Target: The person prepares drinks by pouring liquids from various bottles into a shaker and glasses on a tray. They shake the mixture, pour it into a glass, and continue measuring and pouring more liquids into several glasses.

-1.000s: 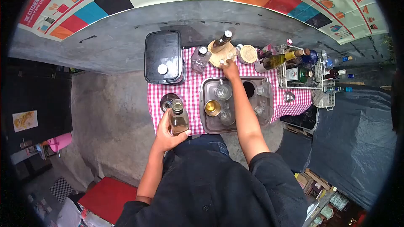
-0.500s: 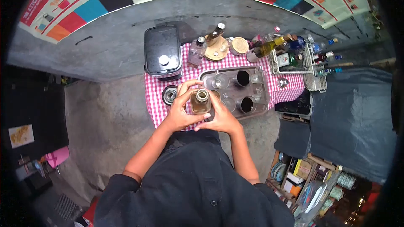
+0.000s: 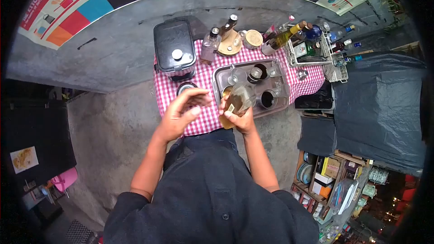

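A clear glass bottle [image 3: 238, 100] with amber liquid is gripped round its body in my right hand [image 3: 242, 118]. It tilts, with its neck pointing away and to the right over the brown tray [image 3: 217, 79]. My left hand [image 3: 176, 115] is off the bottle, to its left above the checked cloth, with thumb and fingers apart and holding nothing. On the tray stand clear glasses, among them a mug [image 3: 235, 76], and a glass of dark liquid [image 3: 268, 99]. Another dark glass is partly hidden behind the bottle's neck. A round dark dish [image 3: 184, 86] lies partly behind my left fingers.
A black lidded bin [image 3: 174, 45] stands at the back left of the table. Beside it are a square glass bottle [image 3: 210, 47] and a round wooden board [image 3: 229, 47]. A white wire basket [image 3: 312, 58] of bottles is at the right. A grey wall rises behind.
The bottle has gone from upright between both hands to tilted away in my right hand. My left hand has let go and moved left.
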Demonstrator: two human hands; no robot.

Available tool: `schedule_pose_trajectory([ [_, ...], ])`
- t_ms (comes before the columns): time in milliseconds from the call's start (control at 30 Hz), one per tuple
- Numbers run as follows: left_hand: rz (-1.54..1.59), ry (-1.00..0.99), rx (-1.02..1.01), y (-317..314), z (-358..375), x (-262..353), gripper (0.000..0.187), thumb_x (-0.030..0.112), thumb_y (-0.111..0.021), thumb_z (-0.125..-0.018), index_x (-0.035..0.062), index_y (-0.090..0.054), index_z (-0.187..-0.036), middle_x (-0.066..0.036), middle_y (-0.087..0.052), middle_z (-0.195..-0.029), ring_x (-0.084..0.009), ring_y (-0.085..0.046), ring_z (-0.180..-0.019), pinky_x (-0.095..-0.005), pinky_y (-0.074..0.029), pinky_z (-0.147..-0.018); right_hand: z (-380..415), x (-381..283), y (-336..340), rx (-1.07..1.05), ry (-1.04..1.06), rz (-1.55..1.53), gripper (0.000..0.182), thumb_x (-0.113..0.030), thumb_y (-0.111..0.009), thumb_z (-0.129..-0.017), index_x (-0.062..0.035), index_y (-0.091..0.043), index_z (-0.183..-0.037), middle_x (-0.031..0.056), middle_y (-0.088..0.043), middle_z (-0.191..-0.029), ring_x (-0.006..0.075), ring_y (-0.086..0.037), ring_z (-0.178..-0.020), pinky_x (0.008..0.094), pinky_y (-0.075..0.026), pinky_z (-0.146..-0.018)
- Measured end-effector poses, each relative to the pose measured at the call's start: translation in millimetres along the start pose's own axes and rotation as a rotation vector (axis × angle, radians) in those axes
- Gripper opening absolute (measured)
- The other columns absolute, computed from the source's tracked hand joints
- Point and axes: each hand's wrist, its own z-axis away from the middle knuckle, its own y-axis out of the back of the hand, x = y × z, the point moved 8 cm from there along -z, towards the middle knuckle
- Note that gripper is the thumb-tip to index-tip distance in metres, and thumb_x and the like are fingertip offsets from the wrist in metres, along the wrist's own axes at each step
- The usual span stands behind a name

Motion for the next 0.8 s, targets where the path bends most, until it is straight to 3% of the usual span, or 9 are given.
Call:
schedule_pose_trajectory([
  [100, -0.036, 0.065, 0.182, 49, 28, -25, 0.028, 0.011, -0.063, -0.093, 0.0005, -0.059, -0.118, -0.006, -0.067, -0.102, -0.0126, -0.063, -0.094, -0.0289, -0.049, -0.087, 0, 1, 11, 0.025, 0.015, 0.006, 0.041, 0.001, -0.074, -0.076, 0.0001, -0.056, -0.113, 0.0079, -0.064, -0.098, 0.0173, -0.064, -0.092, 0.0334, -0.055, -0.082],
  [200, -0.342, 0.243, 0.254, 83, 52, -79, 0.029, 0.01, -0.067, -0.09, 0.0009, -0.059, -0.116, -0.005, -0.066, -0.096, -0.0102, -0.061, -0.089, -0.0267, -0.049, -0.082, 3, 9, 24, 0.075, -0.026, 0.127, 0.041, -0.004, -0.076, -0.076, -0.0008, -0.055, -0.111, 0.0084, -0.063, -0.095, 0.0187, -0.063, -0.087, 0.0335, -0.054, -0.08],
  [267, -0.49, 0.453, 0.286, 99, 71, -137, 0.036, 0.011, -0.073, -0.085, 0.001, -0.058, -0.117, -0.008, -0.064, -0.098, -0.0142, -0.061, -0.09, -0.029, -0.05, -0.082, 4, 13, 26, 0.085, -0.061, 0.178, 0.043, -0.009, -0.077, -0.077, -0.0012, -0.053, -0.111, 0.0094, -0.061, -0.094, 0.0215, -0.063, -0.084, 0.0353, -0.053, -0.079],
  [367, -0.615, 0.364, 0.29, 94, 78, -186, 0.045, 0.012, -0.076, -0.081, 0.0012, -0.055, -0.119, -0.012, -0.062, -0.103, -0.0201, -0.062, -0.093, -0.0336, -0.051, -0.083, 7, 14, 15, 0.066, -0.131, -0.037, 0.042, -0.012, -0.075, -0.078, -0.0025, -0.052, -0.113, 0.0097, -0.059, -0.096, 0.0228, -0.062, -0.087, 0.0372, -0.052, -0.081],
  [400, -0.628, 0.466, 0.234, 92, 78, -206, 0.057, 0.016, -0.078, -0.077, 0.0016, -0.051, -0.125, -0.017, -0.057, -0.116, -0.0301, -0.061, -0.102, -0.0402, -0.051, -0.089, 9, 14, 14, 0.068, -0.128, -0.097, 0.043, -0.012, -0.074, -0.078, -0.003, -0.052, -0.114, 0.0098, -0.058, -0.097, 0.0233, -0.062, -0.089, 0.0379, -0.052, -0.083],
  [433, -0.623, 0.471, 0.239, 91, 79, -218, 0.057, 0.016, -0.078, -0.077, 0.0016, -0.051, -0.125, -0.017, -0.057, -0.116, -0.0301, -0.061, -0.102, -0.0402, -0.051, -0.089, 10, 14, 13, 0.074, -0.121, -0.158, 0.043, -0.013, -0.073, -0.078, -0.0035, -0.051, -0.115, 0.01, -0.057, -0.098, 0.0238, -0.061, -0.091, 0.0387, -0.052, -0.084],
  [500, -0.842, 0.326, 0.155, 81, 72, -227, 0.065, 0.019, -0.079, -0.075, 0.002, -0.047, -0.13, -0.021, -0.053, -0.124, -0.0368, -0.057, -0.111, -0.043, -0.049, -0.094, 11, 10, 11, 0.081, -0.13, -0.129, 0.044, -0.012, -0.073, -0.077, -0.0037, -0.051, -0.115, 0.0101, -0.057, -0.099, 0.0242, -0.061, -0.093, 0.0389, -0.052, -0.084],
  [533, -0.832, 0.411, 0.1, 80, 71, -243, 0.072, 0.021, -0.079, -0.074, 0.0029, -0.044, -0.134, -0.023, -0.047, -0.13, -0.0419, -0.051, -0.12, -0.0454, -0.046, -0.099, 12, 8, 10, 0.082, -0.133, -0.087, 0.044, -0.012, -0.073, -0.077, -0.0038, -0.051, -0.114, 0.0101, -0.057, -0.099, 0.0241, -0.061, -0.093, 0.0389, -0.051, -0.084],
  [800, -0.87, 0.377, 0.128, 73, 62, -275, 0.068, 0.02, -0.076, -0.077, 0.0087, -0.044, -0.136, -0.018, -0.044, -0.134, -0.042, -0.055, -0.116, -0.0481, -0.05, -0.095, 16, 5, 9, 0.1, -0.151, -0.013, 0.047, -0.012, -0.075, -0.076, -0.0036, -0.051, -0.115, 0.0086, -0.06, -0.098, 0.0226, -0.063, -0.091, 0.0382, -0.052, -0.084],
])
